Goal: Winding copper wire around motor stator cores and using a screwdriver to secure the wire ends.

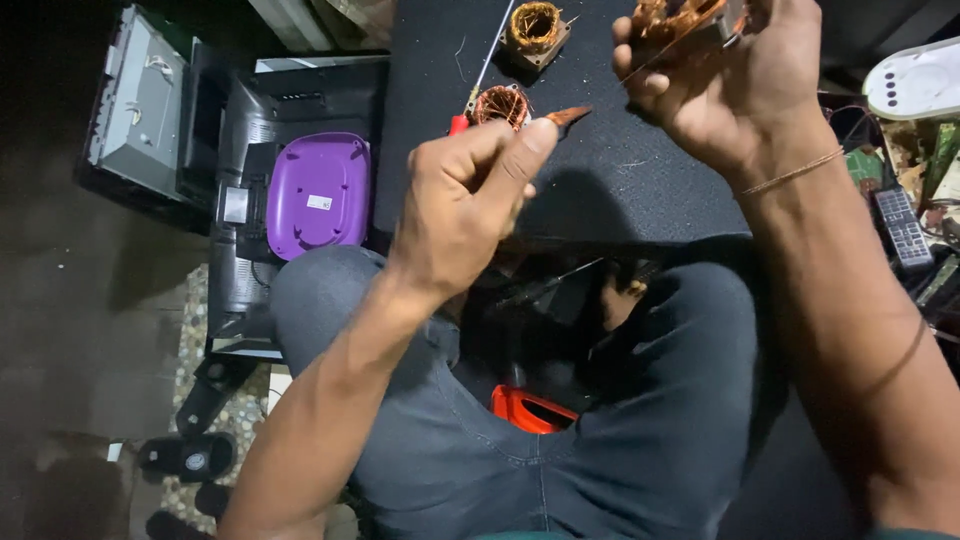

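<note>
Right hand [735, 75] gripping copper coil [672, 22], left hand [470, 205] fisted on wire [568, 116] pointing right

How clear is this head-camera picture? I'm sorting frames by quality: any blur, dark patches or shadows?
Head view: light falls mainly on the black table and arms; the floor at left sinks into darkness. The left hand is slightly motion-blurred, and the right hand, holding a copper coil, is softer still. The lap is in shadow.
</note>
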